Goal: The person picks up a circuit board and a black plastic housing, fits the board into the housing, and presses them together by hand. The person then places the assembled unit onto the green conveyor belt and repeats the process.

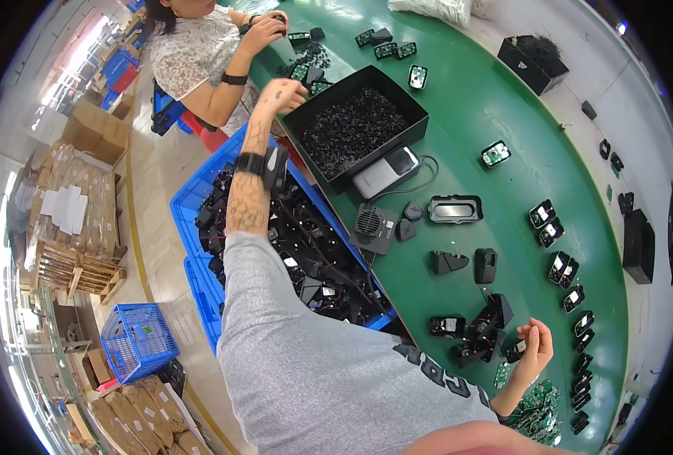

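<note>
My left hand (282,96) reaches far out, past the near corner of a black box (420,125) full of small black parts (359,125). Its fingers are bent together, with the tips beside a black housing holding a green circuit board (320,87); what they grip is hidden. Low on the right, my right hand (535,350) hovers over the green table (458,159), fingers loosely curled and apart, with nothing visible in them. Close beside it lie a small black housing (515,351), a cluster of angular black housings (487,330) and a pile of bare green circuit boards (535,413).
A blue crate (192,199) of black housings and wires stands under my left arm. A silver-grey device (388,171), a small fan unit (374,226) and an open tray-shaped casing (456,208) lie mid-table. Housings (562,268) line the far edge. A co-worker (200,61) sits at upper left.
</note>
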The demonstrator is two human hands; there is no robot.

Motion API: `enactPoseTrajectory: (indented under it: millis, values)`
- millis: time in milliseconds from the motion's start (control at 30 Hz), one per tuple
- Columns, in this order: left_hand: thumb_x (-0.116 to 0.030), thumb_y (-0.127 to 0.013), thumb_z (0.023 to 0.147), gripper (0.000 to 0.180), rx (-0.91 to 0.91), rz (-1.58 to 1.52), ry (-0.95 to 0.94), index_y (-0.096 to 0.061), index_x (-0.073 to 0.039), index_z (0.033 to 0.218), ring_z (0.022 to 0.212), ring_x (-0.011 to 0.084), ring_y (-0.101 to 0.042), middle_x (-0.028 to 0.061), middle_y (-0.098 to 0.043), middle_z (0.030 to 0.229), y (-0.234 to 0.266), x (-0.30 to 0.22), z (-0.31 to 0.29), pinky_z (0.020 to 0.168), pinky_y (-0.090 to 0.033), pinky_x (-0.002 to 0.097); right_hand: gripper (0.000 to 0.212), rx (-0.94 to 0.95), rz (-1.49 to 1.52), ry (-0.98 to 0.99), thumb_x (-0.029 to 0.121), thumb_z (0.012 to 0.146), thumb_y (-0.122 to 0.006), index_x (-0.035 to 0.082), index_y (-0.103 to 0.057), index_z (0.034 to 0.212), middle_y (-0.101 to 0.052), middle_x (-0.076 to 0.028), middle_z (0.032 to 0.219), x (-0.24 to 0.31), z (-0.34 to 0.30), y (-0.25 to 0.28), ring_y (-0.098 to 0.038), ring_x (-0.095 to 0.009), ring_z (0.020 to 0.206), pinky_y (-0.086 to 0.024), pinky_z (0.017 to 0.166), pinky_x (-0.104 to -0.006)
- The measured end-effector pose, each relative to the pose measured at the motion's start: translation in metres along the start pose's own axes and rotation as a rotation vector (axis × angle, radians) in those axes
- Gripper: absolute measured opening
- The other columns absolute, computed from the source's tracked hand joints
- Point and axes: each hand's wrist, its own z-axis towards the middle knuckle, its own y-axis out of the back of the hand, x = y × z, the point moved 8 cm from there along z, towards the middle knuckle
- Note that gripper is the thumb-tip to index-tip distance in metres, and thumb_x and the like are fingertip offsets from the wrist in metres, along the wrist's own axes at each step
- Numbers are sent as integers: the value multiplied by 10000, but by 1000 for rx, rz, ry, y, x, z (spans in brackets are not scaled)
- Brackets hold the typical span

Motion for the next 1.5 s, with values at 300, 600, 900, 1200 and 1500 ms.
enactPoseTrajectory:
  millis: [300, 600, 900, 1200, 1500]
  values:
    - [-359, -768, 769, 521, -58, 545, -404, -609, -10, 1122, 728, 188, -616, 106, -657, 847, -27, -3, 87, 646, -485, 319, 208, -13, -5, 16, 123, 964, -539, -40, -625, 1060, -648, -71, 862, 1, 0, 5, -629, -147, 766, -495, 706, -252]
    - [-149, -789, 748, 538, 47, 273, -305, -541, -36, 1211, 730, 131, -593, 82, -629, 854, -42, -2, 96, 545, -470, 275, 201, -46, 23, 8, 114, 962, -535, -39, -627, 1054, -648, -72, 862, -5, -4, 11, -630, -153, 765, -495, 705, -257]
    - [-146, -719, 784, 420, -28, 21, -583, -612, -84, 1185, 867, 119, -585, 4, -614, 979, -53, -73, 42, 742, -503, 266, 200, -57, 29, 7, 120, 958, -547, -38, -632, 1046, -650, -72, 862, -2, -2, 9, -632, -151, 766, -496, 700, -257]
    - [-76, -520, 937, 391, 435, -952, -361, -411, -82, 1313, 1092, 301, -614, 161, -597, 1175, -115, -150, -107, 776, -594, 394, 174, 12, -36, 183, 50, 928, -547, -69, -641, 1013, -612, -81, 862, 69, 15, -16, -613, -155, 772, -487, 717, -251]
    - [-119, -378, 964, 563, 999, -1199, 65, -190, -69, 1492, 1253, 355, -483, 215, -445, 1357, -267, -171, -329, 916, -534, 520, 229, 190, -110, 544, -15, 754, -708, 51, -733, 973, -629, -62, 840, 157, 27, -91, -605, -163, 744, -473, 637, -260]
